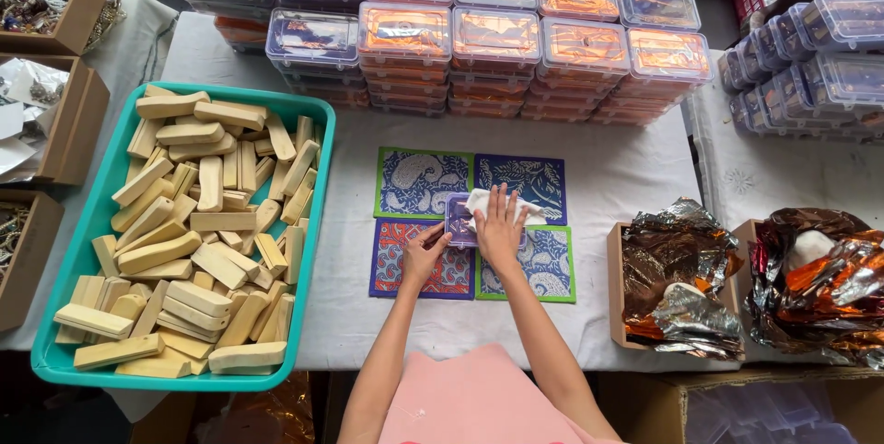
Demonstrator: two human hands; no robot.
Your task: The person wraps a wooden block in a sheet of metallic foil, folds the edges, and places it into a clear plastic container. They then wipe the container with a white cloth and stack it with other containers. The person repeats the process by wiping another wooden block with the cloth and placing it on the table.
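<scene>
Both hands work: my right hand (500, 227) presses flat on white cloth (485, 201) over the small clear plastic box (458, 220); my left hand (424, 255) pinches its corner. Uneven pressure might skid it across the patterned fabric squares (423, 183).

We see a small clear plastic box with a purple tint (458, 220) lying flat at the middle of the table, where four patterned square cloth mats (420, 183) meet in a two-by-two block. A crumpled white cloth (482, 201) rests on the box's far right part, seemingly spilling over its edge.
</scene>
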